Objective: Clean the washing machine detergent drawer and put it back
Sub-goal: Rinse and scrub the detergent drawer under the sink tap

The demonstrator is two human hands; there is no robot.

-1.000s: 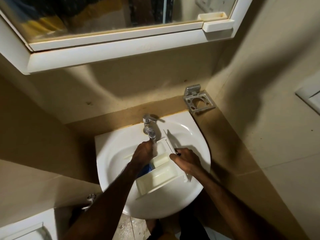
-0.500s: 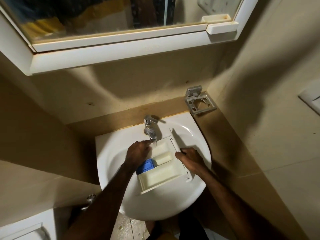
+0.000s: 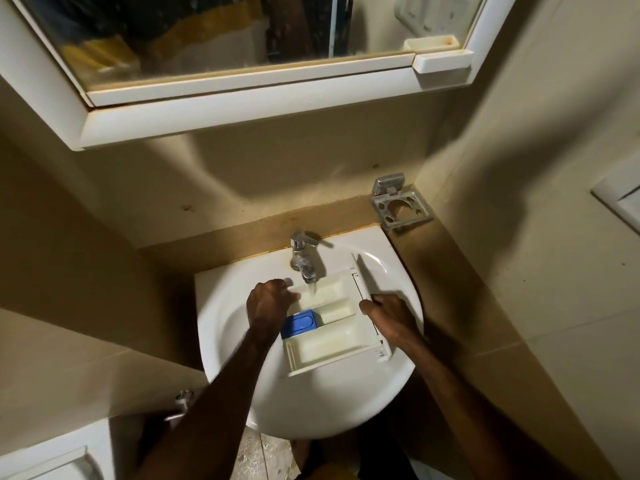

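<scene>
Water runs from the tap into the far compartment of the detergent drawer, which lies across the white basin with its front panel toward the right rim. Going left to right: the left hand has its fingers curled over the drawer's far left edge beside the stream, gripping it as far as the view shows, and since a second ago it has drawn back off the compartments, so the blue insert now shows in full. The drawer itself has slid further under the spout, so rinsing is probably in its middle stage, with the near compartment not yet under the flow. The right hand clasps the front panel at the right end, thumb along its edge. Open room is scant: the basin rim is close on the right, the tap body stands just behind the drawer, and the empty metal holder sits on the ledge beyond, well apart.
</scene>
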